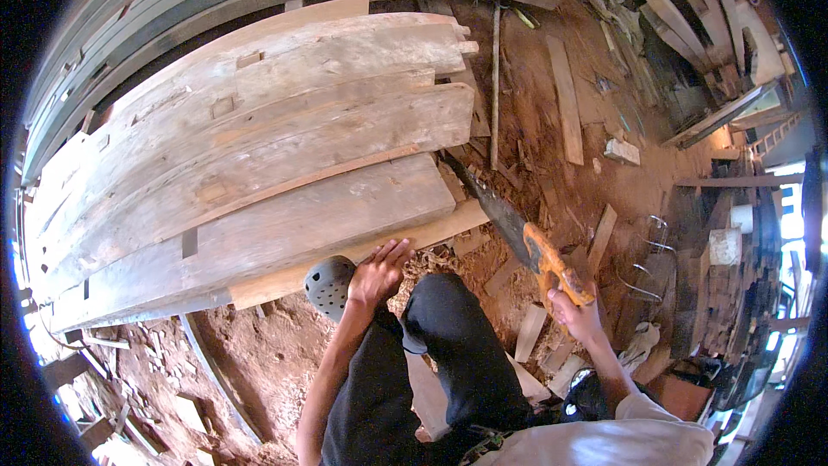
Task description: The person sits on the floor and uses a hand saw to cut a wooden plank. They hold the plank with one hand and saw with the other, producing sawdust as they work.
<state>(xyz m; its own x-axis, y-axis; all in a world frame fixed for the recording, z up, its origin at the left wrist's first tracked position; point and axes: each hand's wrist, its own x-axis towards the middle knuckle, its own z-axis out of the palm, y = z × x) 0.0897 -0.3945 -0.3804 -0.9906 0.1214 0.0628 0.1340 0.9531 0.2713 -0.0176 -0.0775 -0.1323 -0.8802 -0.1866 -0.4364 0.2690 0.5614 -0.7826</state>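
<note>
My right hand (pixel 576 311) is wrapped round the orange handle of a handsaw (pixel 507 220). The dark blade slants up to the left, its tip by the ends of the stacked planks; whether its teeth touch wood I cannot tell. Stretched out flat, my left hand (pixel 378 276) rests at the near edge of the stack, by a pale narrow board (pixel 461 221) that juts out past the plank above it. A grey clog with holes (pixel 329 286) on my foot stands against that edge, just left of the hand. The nearest wide plank (pixel 345 198) has a small square notch.
More wide planks (pixel 285 112) with mortise cuts lie beyond. Reddish ground with shavings holds offcuts, a loose board (pixel 565 103) and a whitish block (pixel 622 151). Curved timber pieces (pixel 690 13) lean at the far right. Stacked wood (pixel 733 293) and a bent metal rod (pixel 642 280) lie right.
</note>
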